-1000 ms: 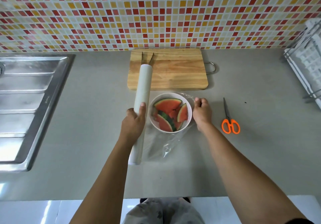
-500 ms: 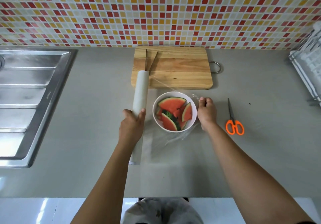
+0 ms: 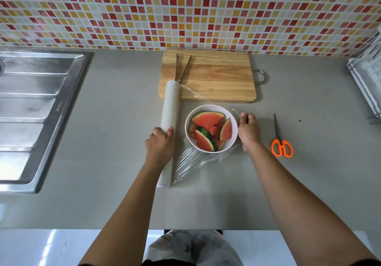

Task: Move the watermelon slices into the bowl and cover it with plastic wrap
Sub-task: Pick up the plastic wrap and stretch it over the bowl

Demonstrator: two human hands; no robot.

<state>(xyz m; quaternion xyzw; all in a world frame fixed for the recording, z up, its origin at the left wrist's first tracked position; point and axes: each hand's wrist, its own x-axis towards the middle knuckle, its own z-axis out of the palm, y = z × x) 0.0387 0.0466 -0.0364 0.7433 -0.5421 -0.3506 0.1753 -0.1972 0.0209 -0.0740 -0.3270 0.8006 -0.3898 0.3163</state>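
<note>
- watermelon slices (image 3: 208, 130) lie inside bowl (image 3: 232, 142), mid-counter.
- left hand (image 3: 160, 144) fingers curled over plastic wrap roll (image 3: 170, 104).
- right hand (image 3: 248, 130) pinches film edge (image 3: 234, 111).
- risk: film bunches or tears under uneven pull.

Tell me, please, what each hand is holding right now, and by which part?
The left hand holds the plastic wrap roll around its lower middle. The right hand pinches the film's free edge beside the bowl.

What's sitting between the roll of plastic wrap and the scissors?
In the head view, the white bowl of watermelon slices under stretched film, then the right hand, lie between the roll and scissors.
</note>
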